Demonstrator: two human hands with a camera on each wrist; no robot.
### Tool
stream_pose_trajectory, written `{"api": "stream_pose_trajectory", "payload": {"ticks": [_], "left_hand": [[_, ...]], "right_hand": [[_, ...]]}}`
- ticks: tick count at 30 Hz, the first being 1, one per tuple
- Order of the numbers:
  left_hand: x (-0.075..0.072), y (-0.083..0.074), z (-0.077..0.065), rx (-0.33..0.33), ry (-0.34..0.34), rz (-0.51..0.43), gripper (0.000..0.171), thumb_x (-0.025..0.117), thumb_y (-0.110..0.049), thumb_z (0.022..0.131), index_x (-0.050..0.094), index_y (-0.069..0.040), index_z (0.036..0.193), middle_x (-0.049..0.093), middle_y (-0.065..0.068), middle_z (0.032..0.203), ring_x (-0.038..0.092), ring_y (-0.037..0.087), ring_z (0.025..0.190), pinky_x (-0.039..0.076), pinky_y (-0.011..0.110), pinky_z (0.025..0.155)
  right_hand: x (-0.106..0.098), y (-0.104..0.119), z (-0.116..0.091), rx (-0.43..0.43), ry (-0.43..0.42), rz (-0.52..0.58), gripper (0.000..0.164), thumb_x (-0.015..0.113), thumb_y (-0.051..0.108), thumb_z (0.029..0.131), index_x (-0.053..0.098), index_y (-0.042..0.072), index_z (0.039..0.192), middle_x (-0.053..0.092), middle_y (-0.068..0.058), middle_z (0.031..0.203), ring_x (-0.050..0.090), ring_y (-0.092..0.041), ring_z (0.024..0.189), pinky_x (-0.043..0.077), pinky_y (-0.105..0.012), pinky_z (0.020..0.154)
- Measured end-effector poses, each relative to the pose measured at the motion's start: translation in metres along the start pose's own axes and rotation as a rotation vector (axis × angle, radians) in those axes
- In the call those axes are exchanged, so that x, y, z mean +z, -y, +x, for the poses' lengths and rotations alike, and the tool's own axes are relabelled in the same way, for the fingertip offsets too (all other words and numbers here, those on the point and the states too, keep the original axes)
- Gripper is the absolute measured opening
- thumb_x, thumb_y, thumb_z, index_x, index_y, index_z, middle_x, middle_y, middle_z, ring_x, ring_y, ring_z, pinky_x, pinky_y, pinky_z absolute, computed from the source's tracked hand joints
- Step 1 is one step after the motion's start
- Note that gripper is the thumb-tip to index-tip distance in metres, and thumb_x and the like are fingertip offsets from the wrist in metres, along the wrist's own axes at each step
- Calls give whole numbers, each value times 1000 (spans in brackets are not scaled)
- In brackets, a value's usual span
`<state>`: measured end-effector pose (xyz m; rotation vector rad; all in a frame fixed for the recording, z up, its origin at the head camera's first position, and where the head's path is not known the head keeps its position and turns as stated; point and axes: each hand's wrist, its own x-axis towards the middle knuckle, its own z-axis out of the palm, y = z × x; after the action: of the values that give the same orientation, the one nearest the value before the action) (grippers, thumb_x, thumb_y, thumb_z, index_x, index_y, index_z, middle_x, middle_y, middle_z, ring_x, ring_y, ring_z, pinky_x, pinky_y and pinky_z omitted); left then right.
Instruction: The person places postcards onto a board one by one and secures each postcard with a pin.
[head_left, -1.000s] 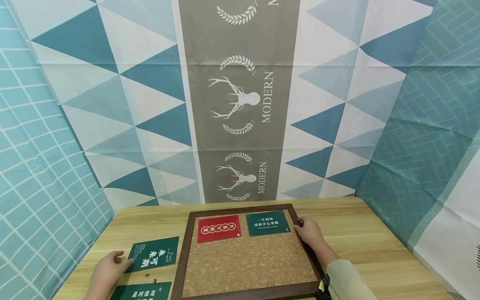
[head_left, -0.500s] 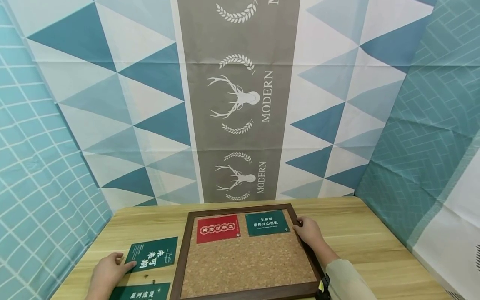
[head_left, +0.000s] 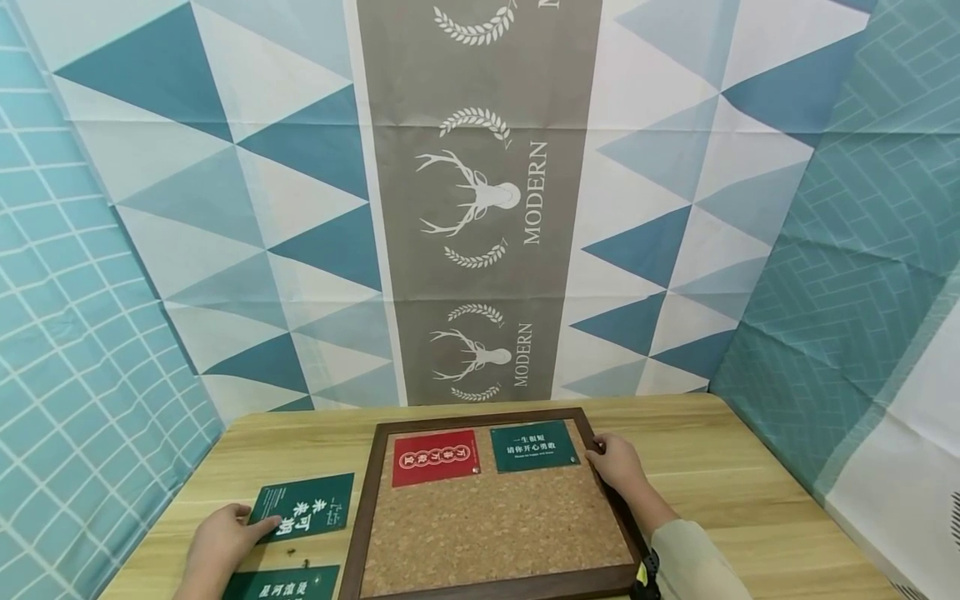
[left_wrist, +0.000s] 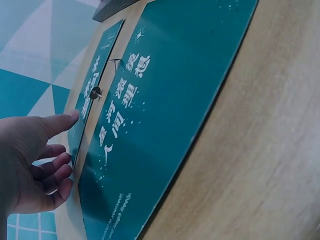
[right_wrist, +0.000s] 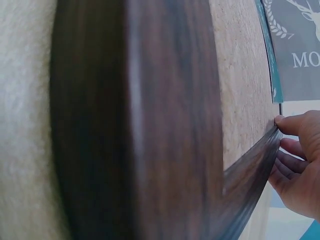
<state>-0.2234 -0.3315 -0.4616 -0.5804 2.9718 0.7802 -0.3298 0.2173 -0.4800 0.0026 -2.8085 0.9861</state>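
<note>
In the head view my left hand (head_left: pixel 219 546) is at the left end of a green card (head_left: pixel 303 507) with white lettering. Its thumb lies over the card's face and the curled fingers meet the card's edge; any fingertips underneath are hidden. The card lies on the table. A second green card (left_wrist: pixel 165 100) lies nearer, and small pushpins (left_wrist: pixel 95 93) are between the two cards. My right hand (head_left: pixel 621 463) grips the right side of a framed corkboard (head_left: pixel 495 533), thumb on top of the wooden frame. A red card (head_left: pixel 436 458) and another green card (head_left: pixel 533 447) lie along its far end.
The wooden table (head_left: pixel 720 492) meets a patterned cloth backdrop (head_left: pixel 480 250) at its far edge. Tiled and brick-patterned cloths hang at both sides. A dark watch-like band (head_left: pixel 647 575) is on my right wrist.
My left thumb has slid to the right, further over the green card's face. The right hand keeps its grip on the corkboard frame.
</note>
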Motion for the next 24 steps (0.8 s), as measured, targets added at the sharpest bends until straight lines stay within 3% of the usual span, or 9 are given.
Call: {"api": "stream_pose_trajectory", "payload": {"ticks": [7, 12, 19, 24], "left_hand": [[3, -1, 2, -16, -9, 5, 87, 73, -50, 73, 48, 23, 113, 55, 37, 109, 58, 41, 90, 47, 49, 78], [4, -1, 2, -41, -5, 8, 87, 73, -48, 73, 46, 24, 114, 52, 39, 113, 55, 47, 95, 47, 51, 82], [4, -2, 2, -25, -6, 4, 78, 73, -43, 75, 50, 23, 111, 55, 38, 109, 56, 47, 93, 47, 50, 79], [5, -2, 3, -80, -24, -54, 75, 75, -40, 73, 52, 21, 110, 56, 36, 106, 58, 43, 89, 47, 49, 77]], "right_hand": [[-1, 2, -1, 8, 9, 22, 39, 61, 10, 89, 54, -12, 120, 60, -29, 112, 60, -40, 100, 53, -44, 76], [-3, 3, -3, 8, 7, 16, 38, 61, 9, 89, 54, -12, 120, 60, -29, 112, 60, -41, 100, 53, -44, 76], [-4, 3, -4, 10, -1, 12, 38, 61, 10, 89, 55, -12, 120, 60, -29, 113, 60, -40, 100, 53, -45, 77], [-4, 4, -4, 10, -6, 23, 38, 61, 9, 88, 55, -12, 119, 60, -29, 112, 59, -41, 101, 53, -45, 77]]}}
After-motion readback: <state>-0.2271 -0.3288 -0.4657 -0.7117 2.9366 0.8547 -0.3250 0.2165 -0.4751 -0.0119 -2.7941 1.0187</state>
